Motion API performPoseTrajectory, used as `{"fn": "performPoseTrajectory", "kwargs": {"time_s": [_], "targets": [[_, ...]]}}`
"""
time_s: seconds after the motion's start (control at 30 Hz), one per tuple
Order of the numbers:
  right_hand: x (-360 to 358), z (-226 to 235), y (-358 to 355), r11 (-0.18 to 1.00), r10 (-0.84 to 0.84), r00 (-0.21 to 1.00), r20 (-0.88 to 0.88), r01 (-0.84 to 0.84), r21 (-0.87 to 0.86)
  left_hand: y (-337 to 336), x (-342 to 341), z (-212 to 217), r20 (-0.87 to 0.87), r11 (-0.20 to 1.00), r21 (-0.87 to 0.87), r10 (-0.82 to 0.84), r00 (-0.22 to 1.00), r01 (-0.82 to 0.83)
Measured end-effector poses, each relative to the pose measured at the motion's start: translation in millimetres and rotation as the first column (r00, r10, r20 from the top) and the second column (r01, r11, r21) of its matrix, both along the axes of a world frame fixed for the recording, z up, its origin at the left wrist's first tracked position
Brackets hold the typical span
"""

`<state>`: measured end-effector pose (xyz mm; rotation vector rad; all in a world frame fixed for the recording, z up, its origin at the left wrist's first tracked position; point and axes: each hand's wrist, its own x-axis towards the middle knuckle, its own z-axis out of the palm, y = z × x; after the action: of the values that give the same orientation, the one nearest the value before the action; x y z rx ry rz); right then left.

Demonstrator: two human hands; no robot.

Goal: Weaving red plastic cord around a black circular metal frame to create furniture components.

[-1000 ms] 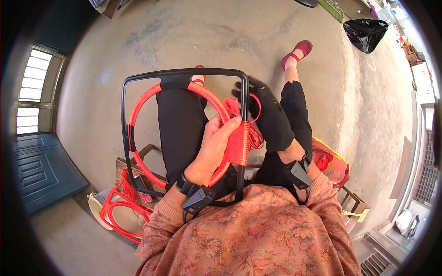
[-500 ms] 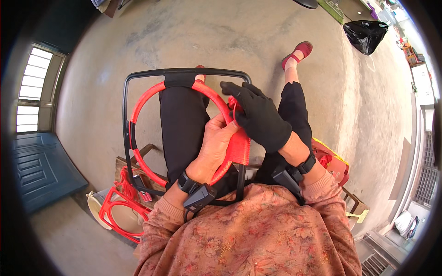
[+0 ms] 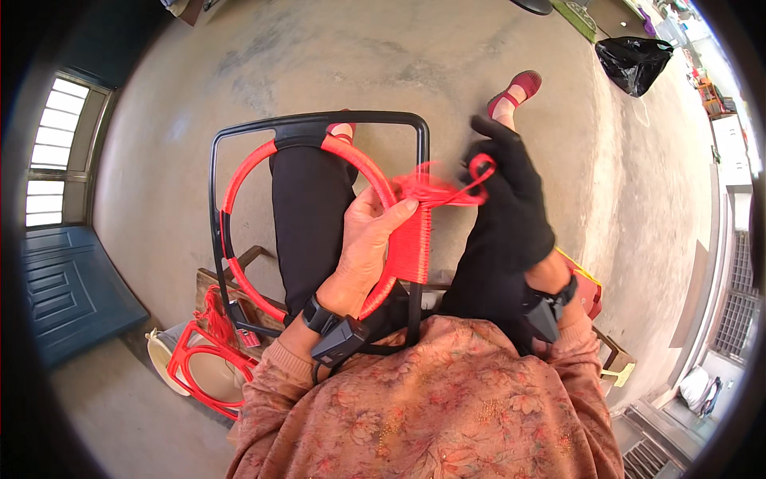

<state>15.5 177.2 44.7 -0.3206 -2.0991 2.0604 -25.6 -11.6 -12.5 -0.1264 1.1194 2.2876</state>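
Note:
A black rectangular frame rests over my lap, with a ring inside it wrapped mostly in red cord. On the right, a dense woven red band spans from the ring to the frame's side bar. My bare left hand is closed around the ring and band, its thumb pressed at the band's upper end. Out to the right, my right hand wears a black glove and draws a looped length of red cord away from the band. Motion smears its fingertips, and the cord runs into them.
A finished-looking red frame leans on a pale bucket at lower left, beside a bundle of red cord. A red-and-yellow bag is by my right forearm. A black plastic bag lies at far right.
My right hand has moved right, away from the band, pulling the red cord out with it. My left hand keeps its hold; the frame has shifted slightly left and up.

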Motion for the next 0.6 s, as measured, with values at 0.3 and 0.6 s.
{"fn": "performPoseTrajectory", "kwargs": {"time_s": [0.3, 0.6], "targets": [[114, -62, 186, 0.946, -0.265, 0.957, 0.122, 0.282, -0.16, -3, 3, -7, 0.031, 0.969, -0.236, -0.062, 0.998, 0.067], [217, -130, 351, 0.744, -0.398, 0.917, -0.012, 0.315, -0.589, -2, 3, 1, 0.055, 0.988, -0.137, -0.067, 0.996, 0.074]]}}
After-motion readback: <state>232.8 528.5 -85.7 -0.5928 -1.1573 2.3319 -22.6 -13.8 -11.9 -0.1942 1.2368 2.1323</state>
